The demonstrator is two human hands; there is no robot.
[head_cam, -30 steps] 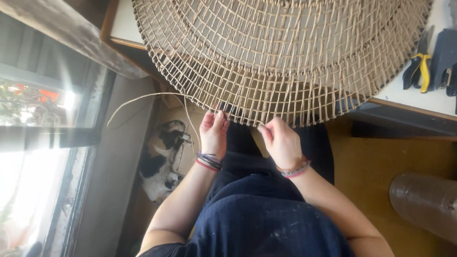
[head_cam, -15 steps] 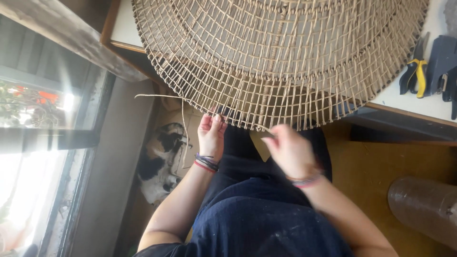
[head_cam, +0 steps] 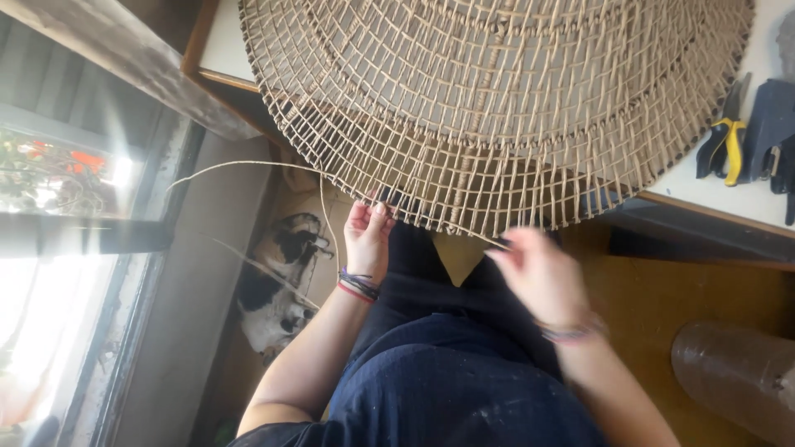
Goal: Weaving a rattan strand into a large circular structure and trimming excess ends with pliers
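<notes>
A person's left hand (head_cam: 367, 240) presses its fingertips to the rim of a round woven mat (head_cam: 497, 108); the blurred right hand (head_cam: 538, 273) pinches a loose strand (head_cam: 489, 240) just below that edge. Pulled sharply, the thin strand could snap or distort the weave.

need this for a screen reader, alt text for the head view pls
Seen from above, a person's left hand steadies the rim of a large round woven mat while the blurred right hand pulls a thin strand. Pliers lie on the white table.

Woven disc (head_cam: 497, 99) overhangs the table (head_cam: 745, 190); pliers (head_cam: 725, 136) lie right.
</notes>
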